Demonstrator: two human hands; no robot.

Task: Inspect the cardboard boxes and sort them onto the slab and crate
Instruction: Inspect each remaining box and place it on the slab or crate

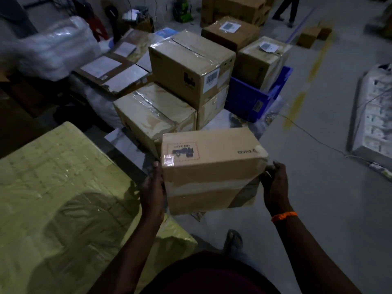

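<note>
From the head view, the sorting looked partly done. 1 box (212, 166) was in the air, pressed between both hands at chest height, above the floor (318, 198) and just in front of the stack. The left hand (153, 187) lay flat against its left end, fingers straight up the side; the right hand (273, 183) cupped the lower right corner with curled fingers, an orange band (284, 216) on that wrist. Neither hand was free.

Beyond it, 3 boxes sat stacked on what I took to be the slab (121, 141), a pale stone-like edge showing beneath them: a low box (152, 111) in front, a tall box (186, 64) on top of another behind it. 1 more box (261, 60) stood in the blue crate (250, 98). So I judged at least 4 placed and this 1 under inspection, its destination undecided. How many remained I could not tell; other cartons stood further back.

The held box was plain brown corrugated card, oblong, banded with glossy clear tape, carrying a printed hazard mark with its lettering upside down to the wearer and a small shiny sticker. The stacked ones were wrapped in crinkled film that caught the light. The crate was hard moulded plastic. At left lay a big yellowish parcel (53, 198), taped all over, soft-cornered.
</note>
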